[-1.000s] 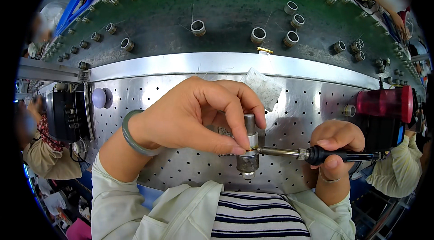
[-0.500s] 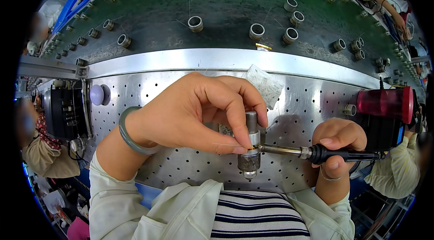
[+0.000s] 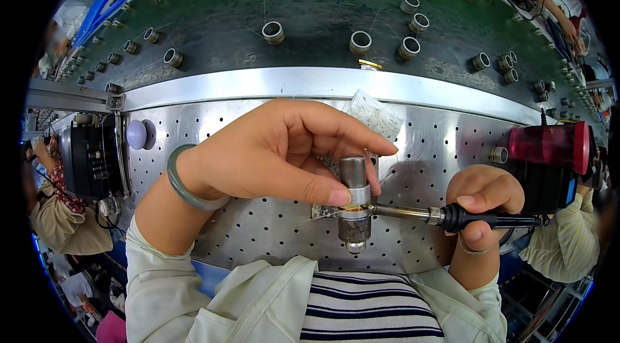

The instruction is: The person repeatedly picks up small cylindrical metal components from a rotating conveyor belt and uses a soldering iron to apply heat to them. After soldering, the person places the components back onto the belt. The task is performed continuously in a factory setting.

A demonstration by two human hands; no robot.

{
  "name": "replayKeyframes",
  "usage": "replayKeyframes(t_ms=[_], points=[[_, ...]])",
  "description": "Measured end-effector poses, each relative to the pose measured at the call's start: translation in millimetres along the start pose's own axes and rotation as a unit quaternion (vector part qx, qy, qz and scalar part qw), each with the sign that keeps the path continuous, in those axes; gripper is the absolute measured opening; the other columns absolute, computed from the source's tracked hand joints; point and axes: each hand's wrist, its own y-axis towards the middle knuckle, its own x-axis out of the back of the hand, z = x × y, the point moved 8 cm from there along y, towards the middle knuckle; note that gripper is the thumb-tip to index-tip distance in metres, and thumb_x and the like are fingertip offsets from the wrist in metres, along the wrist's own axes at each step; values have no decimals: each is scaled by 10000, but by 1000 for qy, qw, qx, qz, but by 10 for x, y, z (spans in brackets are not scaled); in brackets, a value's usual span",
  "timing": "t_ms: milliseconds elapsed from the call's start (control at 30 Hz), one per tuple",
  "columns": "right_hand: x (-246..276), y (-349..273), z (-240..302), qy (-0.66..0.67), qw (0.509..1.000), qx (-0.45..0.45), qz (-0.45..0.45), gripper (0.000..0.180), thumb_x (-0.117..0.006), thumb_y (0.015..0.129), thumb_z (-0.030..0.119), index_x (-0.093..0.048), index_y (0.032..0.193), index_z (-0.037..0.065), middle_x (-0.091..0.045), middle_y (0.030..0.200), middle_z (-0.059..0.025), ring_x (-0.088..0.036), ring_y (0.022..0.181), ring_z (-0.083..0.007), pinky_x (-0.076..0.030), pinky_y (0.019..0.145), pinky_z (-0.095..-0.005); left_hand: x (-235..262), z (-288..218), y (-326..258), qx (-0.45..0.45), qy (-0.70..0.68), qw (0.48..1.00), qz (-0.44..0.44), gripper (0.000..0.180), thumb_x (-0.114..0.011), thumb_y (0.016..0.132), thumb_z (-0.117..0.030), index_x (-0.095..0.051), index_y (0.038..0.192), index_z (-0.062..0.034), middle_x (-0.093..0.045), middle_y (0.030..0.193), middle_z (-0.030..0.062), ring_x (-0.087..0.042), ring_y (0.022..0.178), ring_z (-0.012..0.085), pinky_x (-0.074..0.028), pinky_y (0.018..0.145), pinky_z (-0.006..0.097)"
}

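A steel post with a rounded lower end (image 3: 353,172) stands in the middle, with a metal ring (image 3: 357,196) around it and thin wires and a copper-coloured band at its lower rim. My left hand (image 3: 271,155) has its thumb pressed on the ring's near left side. Its index finger stretches past the post, while other fingers bend behind it, partly hidden. In my right hand (image 3: 485,201) is a soldering iron (image 3: 462,219), gripped by its black handle between thumb and fingers. The iron's tip points left and meets the ring's right side.
Beneath my hands lies a perforated metal work plate (image 3: 413,239). A whitish pad (image 3: 374,115) rests behind the post. To the right are a red translucent container (image 3: 549,147) and a loose metal ring (image 3: 499,155). A green belt (image 3: 316,7) beyond the metal rail carries several rings.
My left thumb and index finger have parted; the index finger now stretches right above the post. The wires at the ring's rim are uncovered. My right hand keeps the iron almost in place.
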Motion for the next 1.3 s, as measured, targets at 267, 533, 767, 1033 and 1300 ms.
replayKeyframes(t_ms=[267, 533, 767, 1033, 1300], points=[[18, -24, 2, -4, 1000, -15, -9, 269, -740, 714, 11, -593, 911, -96, -592, 642, -123, -543, 464, -167, -405, 430, -260, -59, -31, 20, 5, 26, 999, -18, 602, -703, 702, 83, -481, 1262, 78, -642, 993, 184, -620, 890, 136, -483, 638, 151], [142, -52, 14, 30, 993, -19, -112, 243, -711, 788, 112, -538, 845, -50, -559, 616, -76, -525, 439, -127, -416, 395, -229, 57, 63, 9, -3, -7, 1000, -8, 746, -760, 677, -21, -401, 1324, 76, -614, 1057, 209, -595, 965, 162, -515, 718, 209], [126, -47, -15, 56, 995, -28, -76, 258, -722, 783, 111, -548, 871, -58, -570, 632, -84, -539, 446, -127, -422, 397, -232, 50, -12, 15, 12, -40, 998, 55, 683, -646, 721, 57, -359, 1339, 102, -562, 1158, 271, -552, 1046, 178, -520, 732, 220], [61, -69, -8, 26, 998, -31, -54, 255, -733, 757, 78, -559, 875, -64, -584, 630, -108, -549, 451, -150, -415, 415, -245, 46, 111, 24, 40, 28, 997, -62, 716, -748, 661, 77, -425, 1300, 87, -618, 1006, 165, -627, 845, 119, -521, 616, 161], [117, -79, 3, -2, 995, -37, -94, 239, -737, 737, 74, -565, 837, -59, -576, 615, -108, -535, 437, -150, -403, 414, -239, 8, 112, 29, 48, -18, 998, -40, 753, -739, 669, 76, -381, 1331, 81, -629, 983, 179, -628, 797, 107, -510, 607, 148]])
